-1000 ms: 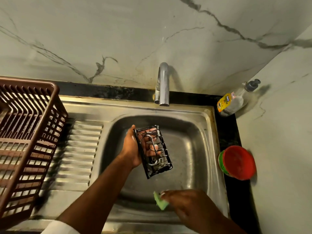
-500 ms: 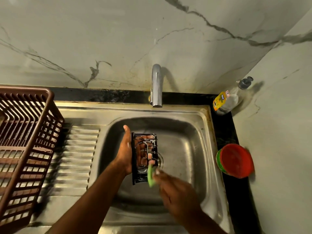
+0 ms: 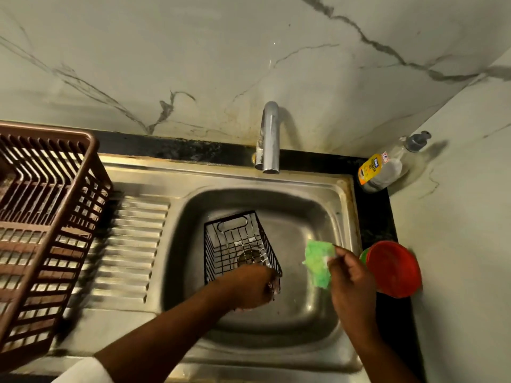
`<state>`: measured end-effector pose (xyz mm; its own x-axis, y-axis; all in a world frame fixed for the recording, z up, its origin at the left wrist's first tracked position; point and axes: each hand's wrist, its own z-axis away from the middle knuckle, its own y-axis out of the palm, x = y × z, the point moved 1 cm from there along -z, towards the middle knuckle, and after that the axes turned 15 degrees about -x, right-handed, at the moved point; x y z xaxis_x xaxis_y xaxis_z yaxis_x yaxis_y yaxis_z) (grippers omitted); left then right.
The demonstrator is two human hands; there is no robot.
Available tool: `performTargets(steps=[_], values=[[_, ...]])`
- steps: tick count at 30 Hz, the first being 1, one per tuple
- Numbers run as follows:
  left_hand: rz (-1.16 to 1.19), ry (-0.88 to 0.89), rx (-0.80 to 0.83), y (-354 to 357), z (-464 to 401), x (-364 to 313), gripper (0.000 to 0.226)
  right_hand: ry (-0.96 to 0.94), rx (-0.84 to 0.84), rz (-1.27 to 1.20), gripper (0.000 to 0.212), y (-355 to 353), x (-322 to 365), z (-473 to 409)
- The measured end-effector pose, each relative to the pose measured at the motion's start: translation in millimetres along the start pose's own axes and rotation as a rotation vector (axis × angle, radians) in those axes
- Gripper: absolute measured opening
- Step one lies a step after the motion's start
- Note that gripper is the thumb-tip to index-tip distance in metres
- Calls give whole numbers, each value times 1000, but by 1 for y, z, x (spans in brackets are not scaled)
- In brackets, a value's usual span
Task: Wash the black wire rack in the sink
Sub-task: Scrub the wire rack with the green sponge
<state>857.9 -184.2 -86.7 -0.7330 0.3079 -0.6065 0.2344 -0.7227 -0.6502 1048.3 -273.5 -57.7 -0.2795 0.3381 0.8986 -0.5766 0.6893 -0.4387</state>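
The black wire rack (image 3: 237, 244) sits in the steel sink (image 3: 309, 214) with its open side facing up, over the drain. My left hand (image 3: 249, 286) grips its near end. My right hand (image 3: 349, 277) pinches a green scrub pad (image 3: 319, 262) to the right of the rack, a short gap away from it. The tap (image 3: 270, 136) stands at the back with no water visible.
A brown plastic dish basket (image 3: 41, 217) stands on the ribbed drainboard (image 3: 130, 244) at left. A soap bottle (image 3: 384, 167) lies in the back right corner. A red bowl (image 3: 394, 268) sits on the black counter just right of the sink.
The rack went from being held on edge to lying with its open side up. My left hand shifted to its near end. My right hand pulled the pad away to the right.
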Motion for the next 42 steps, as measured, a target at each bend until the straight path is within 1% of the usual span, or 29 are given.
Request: performTargets(steps=[2, 5, 8, 10, 13, 16, 18, 20, 21, 22, 23, 25, 26, 27, 28, 29, 30, 32, 33, 34, 35, 37, 38, 39, 40, 42], values=[[-177, 87, 27, 16, -3, 6, 35, -121, 36, 61, 23, 14, 4, -4], [-405, 180, 106, 42, -5, 19, 31, -236, 155, 141, 23, 45, 5, -1], [-517, 200, 136, 57, -5, 24, 32, -325, 305, 248, 24, 83, -2, 0], [-502, 192, 147, 65, -6, 28, 35, -352, 377, 359, 27, 112, -14, -5], [-415, 125, 170, 78, -4, 40, 37, -398, 475, 547, 31, 153, -26, -17], [-358, 84, 251, 84, -3, 53, 38, -498, 527, 657, 36, 189, -35, -27], [-325, 85, 275, 84, -4, 60, 40, -587, 561, 743, 35, 209, -46, -33], [-283, 82, 270, 81, -3, 72, 41, -628, 636, 815, 30, 225, -60, -32], [-262, 73, 227, 79, -2, 79, 39, -660, 679, 849, 30, 231, -67, -28], [-241, 56, 134, 75, 1, 85, 36, -729, 697, 879, 33, 236, -74, -25], [-210, 32, -33, 72, 2, 94, 32, -807, 698, 909, 39, 239, -79, -21], [-116, -92, -449, 65, 5, 110, 22, -911, 705, 933, 51, 241, -88, -13], [-91, -194, -617, 59, 6, 114, 23, -943, 732, 950, 56, 240, -91, -7], [-76, -289, -718, 54, 5, 115, 30, -962, 766, 958, 60, 237, -94, -1], [-25, -386, -756, 46, 2, 113, 39, -968, 814, 959, 61, 232, -97, 5], [75, -472, -766, 41, -2, 112, 44, -963, 876, 955, 59, 227, -99, 13], [192, -542, -761, 35, -7, 111, 47, -962, 954, 945, 52, 219, -98, 20], [367, -619, -743, 30, -15, 115, 46, -921, 1196, 966, 29, 196, -87, 35], [413, -641, -738, 30, -18, 119, 44, -876, 1302, 971, 22, 184, -82, 41], [431, -659, -733, 29, -20, 121, 40, -821, 1373, 968, 20, 174, -80, 44], [414, -675, -715, 30, -22, 123, 34, -730, 1406, 951, 20, 164, -77, 46], [336, -705, -626, 29, -24, 124, 28, -513, 1374, 867, 21, 154, -73, 42], [314, -716, -562, 31, -25, 125, 31, -433, 1318, 828, 23, 154, -70, 35], [327, -723, -500, 34, -26, 125, 34, -396, 1232, 799, 26, 156, -66, 27], [355, -731, -450, 36, -26, 126, 35, -405, 1107, 780, 30, 163, -64, 17], [451, -762, -404, 40, -26, 127, 35, -526, 855, 768, 37, 179, -65, -3]])
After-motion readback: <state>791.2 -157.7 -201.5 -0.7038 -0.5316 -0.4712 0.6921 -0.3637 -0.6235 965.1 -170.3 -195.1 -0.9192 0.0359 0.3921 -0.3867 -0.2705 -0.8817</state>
